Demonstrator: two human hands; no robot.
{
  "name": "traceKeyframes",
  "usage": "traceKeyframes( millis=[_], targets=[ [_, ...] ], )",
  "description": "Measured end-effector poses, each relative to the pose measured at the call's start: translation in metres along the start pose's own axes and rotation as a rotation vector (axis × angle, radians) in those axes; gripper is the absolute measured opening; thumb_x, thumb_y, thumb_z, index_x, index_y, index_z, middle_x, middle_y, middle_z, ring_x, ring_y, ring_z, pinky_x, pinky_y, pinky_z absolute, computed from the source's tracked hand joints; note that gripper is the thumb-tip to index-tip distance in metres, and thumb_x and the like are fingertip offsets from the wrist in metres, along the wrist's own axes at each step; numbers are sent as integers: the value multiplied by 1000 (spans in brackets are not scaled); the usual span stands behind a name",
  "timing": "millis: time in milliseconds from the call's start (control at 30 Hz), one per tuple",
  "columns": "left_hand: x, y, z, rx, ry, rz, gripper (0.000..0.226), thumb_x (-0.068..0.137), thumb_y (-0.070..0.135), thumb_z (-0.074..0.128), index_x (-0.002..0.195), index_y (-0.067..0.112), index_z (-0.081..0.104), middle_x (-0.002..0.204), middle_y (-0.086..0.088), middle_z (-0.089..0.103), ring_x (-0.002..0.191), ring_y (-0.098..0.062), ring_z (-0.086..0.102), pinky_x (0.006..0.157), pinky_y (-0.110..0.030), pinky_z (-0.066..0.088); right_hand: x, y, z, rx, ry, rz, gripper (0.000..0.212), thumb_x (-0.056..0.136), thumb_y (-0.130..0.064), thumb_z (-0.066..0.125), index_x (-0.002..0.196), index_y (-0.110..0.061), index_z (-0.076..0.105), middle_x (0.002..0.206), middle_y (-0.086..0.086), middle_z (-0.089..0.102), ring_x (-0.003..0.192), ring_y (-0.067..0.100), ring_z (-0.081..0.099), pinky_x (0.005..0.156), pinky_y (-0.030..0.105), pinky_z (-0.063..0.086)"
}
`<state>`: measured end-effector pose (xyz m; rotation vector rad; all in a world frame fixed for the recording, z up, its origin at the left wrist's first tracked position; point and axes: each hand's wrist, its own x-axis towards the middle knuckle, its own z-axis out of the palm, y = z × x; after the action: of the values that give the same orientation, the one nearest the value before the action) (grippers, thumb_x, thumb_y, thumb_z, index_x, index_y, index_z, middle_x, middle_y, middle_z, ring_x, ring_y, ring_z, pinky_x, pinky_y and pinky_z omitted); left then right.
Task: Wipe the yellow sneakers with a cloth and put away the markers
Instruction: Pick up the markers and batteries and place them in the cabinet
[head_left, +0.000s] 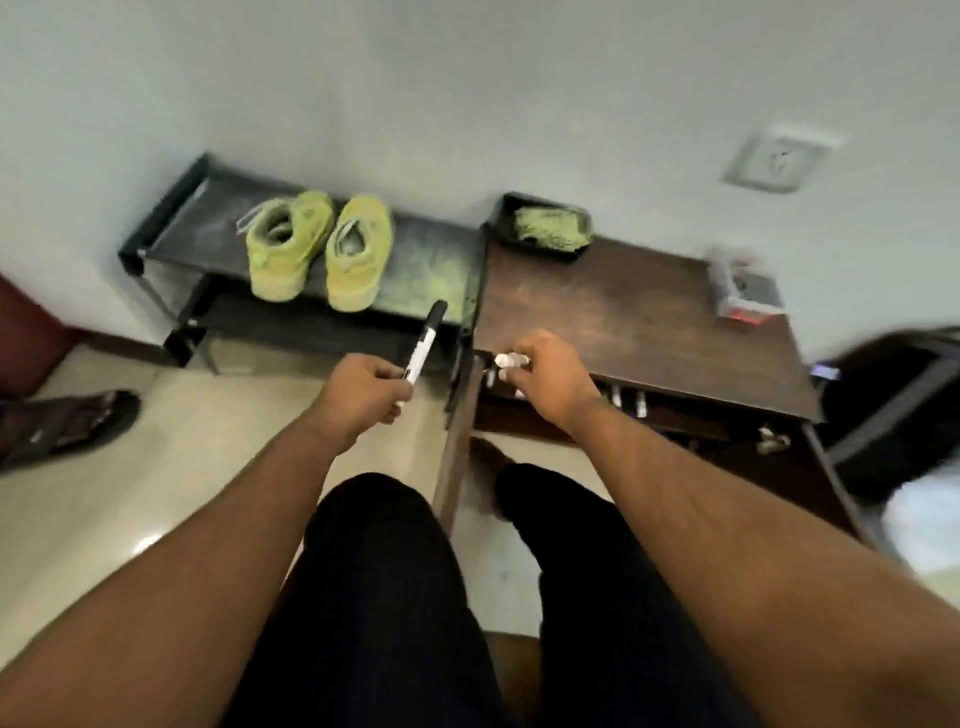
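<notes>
The left hand (363, 387) is curled round the lower end of a white marker (423, 348) whose black cap points toward 1 o'clock, out over the gap between the shoe rack (431, 254) and the counter (623, 312). The right hand (545, 374) pinches a second marker (511, 359) at its fingertips, just above the open drawer (623, 402) under the counter's front edge, where more markers lie.

The main risk, I judge, is the left marker: it is gripped only by its tail, so a quick swing toward the drawer at 3 o'clock could knock it on the counter's edge and send it to the floor. The right marker, pinched lightly, could miss the narrow drawer opening and roll away.

At 11 o'clock the yellow sneakers (317, 249) stand side by side on the rack; at 12 o'clock, by the wall, a green cloth (550, 226) lies in a black tray (506, 215) on the counter. The blur hides whether the sneakers are clean.
</notes>
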<state>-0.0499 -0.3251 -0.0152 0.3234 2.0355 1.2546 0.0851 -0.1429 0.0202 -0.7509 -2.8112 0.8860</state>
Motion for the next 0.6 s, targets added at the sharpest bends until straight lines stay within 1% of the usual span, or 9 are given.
traceKeyframes(
  millis=[33,100,167,233,300,367,433,500,600],
  targets=[
    [-21,21,13,16,-49,24,7,78,-5,66,78,3,67,61,-10,57,45,-15,52,46,-23,47,-24,7,-26,30,57,33,7,82,-7,65,88,-4,69,81,7,62,81,24,58,71,32,40],
    [-61,52,44,38,-136,62,10,77,-8,67,73,1,66,58,-11,59,39,-14,54,43,-21,49,-70,29,-65,122,161,129,12,83,-12,67,93,-7,69,83,9,68,76,25,62,72,39,50],
    [-96,77,84,25,-196,55,11,77,-9,68,71,0,65,61,-16,60,38,-15,55,42,-22,51,-113,56,-95,179,221,214,13,85,-16,67,95,-8,69,84,11,70,71,24,64,69,42,56],
    [-116,91,125,-11,-217,16,8,77,-9,70,74,-4,65,65,-19,61,40,-16,57,44,-23,53,-143,79,-113,260,244,286,14,86,-13,69,98,-7,69,87,12,70,73,23,66,68,39,59],
    [-128,101,171,-18,-230,-44,7,77,-9,71,81,-8,65,69,-20,62,44,-18,58,48,-27,56,-166,102,-126,323,305,344,18,84,-12,71,101,-9,68,89,7,69,80,22,67,73,37,58],
    [-128,101,214,18,-247,-122,10,77,-8,72,81,-10,63,69,-19,62,42,-18,58,44,-27,56,-179,126,-130,366,378,394,21,81,-15,74,101,-13,68,87,1,68,81,17,65,77,36,57],
    [-124,93,252,46,-271,-203,11,78,-10,71,78,-8,60,68,-18,59,41,-18,57,40,-29,54,-185,150,-127,402,396,442,16,79,-14,75,92,-17,66,84,-1,67,79,14,64,76,35,56],
    [-113,82,290,32,-296,-276,12,78,-13,68,80,-6,58,72,-19,57,49,-23,56,45,-32,56,-188,179,-118,429,399,498,12,78,-12,75,84,-15,65,80,-2,67,75,13,63,73,32,55],
    [-85,72,339,9,-283,-333,18,77,-15,67,71,-3,54,68,-15,54,52,-24,56,72,-45,59,-184,225,-97,443,388,583,11,78,-13,75,82,-17,65,78,-2,66,73,13,61,68,29,52]
  ],
)
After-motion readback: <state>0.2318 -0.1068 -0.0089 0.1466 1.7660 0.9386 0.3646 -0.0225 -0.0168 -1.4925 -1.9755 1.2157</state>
